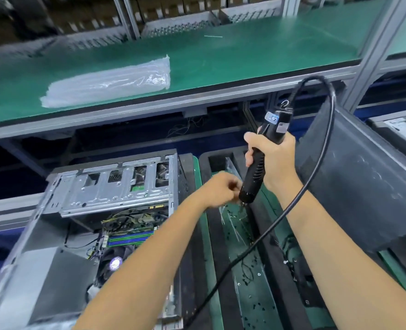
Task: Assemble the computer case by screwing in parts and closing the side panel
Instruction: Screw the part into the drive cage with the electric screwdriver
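Note:
An open computer case (83,210) lies at lower left, its motherboard, cables and drive cage exposed. My right hand (276,158) grips a black electric screwdriver (256,170), tip pointing down over a tray of black screws (247,277). A black cord (326,163) loops from the tool's top down past my right forearm. My left hand (218,189) is at the tool's tip with curled fingers, apparently pinching something small there; motion blur hides what. A dark grey side panel (368,182) leans at the right.
A green shelf (221,51) runs across above the bench, carrying a clear plastic bag (109,84). Metal frame posts (376,51) rise at right. Black foam rails (221,246) border the screw tray. Another case edge (397,129) shows at far right.

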